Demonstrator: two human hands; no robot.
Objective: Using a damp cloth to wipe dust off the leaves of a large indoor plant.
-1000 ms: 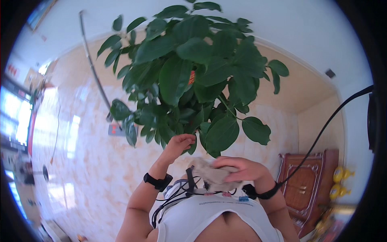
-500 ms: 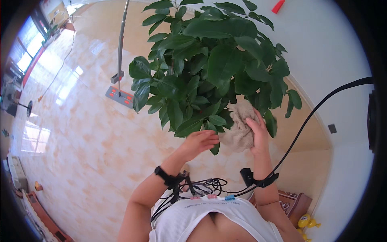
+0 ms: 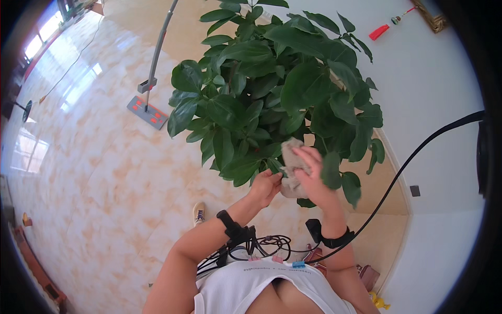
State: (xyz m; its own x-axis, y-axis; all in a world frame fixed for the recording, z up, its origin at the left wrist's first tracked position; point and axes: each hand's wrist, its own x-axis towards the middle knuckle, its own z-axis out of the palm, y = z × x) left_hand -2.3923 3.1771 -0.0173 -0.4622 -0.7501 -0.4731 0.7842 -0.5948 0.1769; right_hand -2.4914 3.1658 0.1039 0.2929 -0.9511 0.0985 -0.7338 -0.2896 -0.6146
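Note:
A large bushy plant (image 3: 240, 112) with broad glossy green leaves fills the upper middle. My right hand (image 3: 318, 183) is closed on a crumpled beige cloth (image 3: 293, 186) at the plant's lower front edge. Close on its left, my left hand (image 3: 264, 188) has its fingers drawn together on a low green leaf, right beside the cloth. Part of that leaf is hidden by the fingers and the cloth. Black straps with small devices circle both forearms, and dark cables (image 3: 272, 242) bunch in front of my white top.
A flat mop (image 3: 148, 112) with a grey head stands on the shiny marbled floor (image 3: 104, 172) left of the plant. At right is a white wall (image 3: 439, 68) with a red tassel (image 3: 379, 32). A black cable (image 3: 400, 167) arcs from my right arm to the right edge.
My right hand has brought the cloth left and turned over it. My left hand has moved right and closed on the leaf. The whole view has shifted a little.

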